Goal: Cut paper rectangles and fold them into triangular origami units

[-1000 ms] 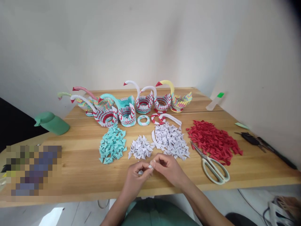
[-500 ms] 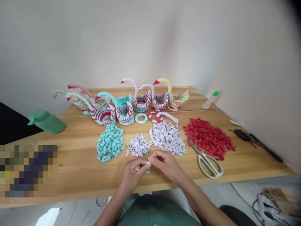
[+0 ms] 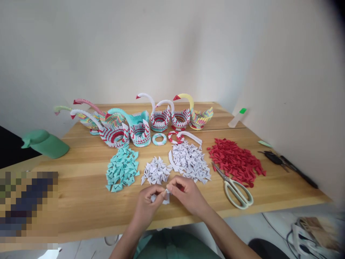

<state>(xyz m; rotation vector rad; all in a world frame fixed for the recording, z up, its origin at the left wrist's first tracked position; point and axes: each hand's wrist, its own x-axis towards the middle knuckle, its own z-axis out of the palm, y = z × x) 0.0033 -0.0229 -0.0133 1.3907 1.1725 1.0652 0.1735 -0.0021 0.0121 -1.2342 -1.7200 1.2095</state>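
Observation:
My left hand (image 3: 147, 205) and my right hand (image 3: 187, 194) meet near the table's front edge, each closed in a pinch. Between their fingertips are small white folded paper pieces (image 3: 166, 199), partly hidden by the left fingers. A small red patch shows under my right hand's curled fingers; I cannot tell what it is. Just beyond my hands lies a small pile of white paper triangles (image 3: 156, 171). A larger white pile (image 3: 190, 162) sits behind and to the right, a turquoise pile (image 3: 122, 169) to the left, and a red pile (image 3: 235, 160) to the right.
Scissors (image 3: 237, 194) lie beside the red pile. Several paper swans (image 3: 140, 135) stand at the back, with a turquoise-white ring (image 3: 159, 139), a red-white ring (image 3: 172, 136) and a white curved strip (image 3: 192, 136) before them. A green bottle (image 3: 45, 144) is at left, keys (image 3: 273, 157) at right.
The view has shifted slightly, so the table items appear a little lower and further left. Both hands remain together at the white pieces, and more white paper shows below the fingertips.

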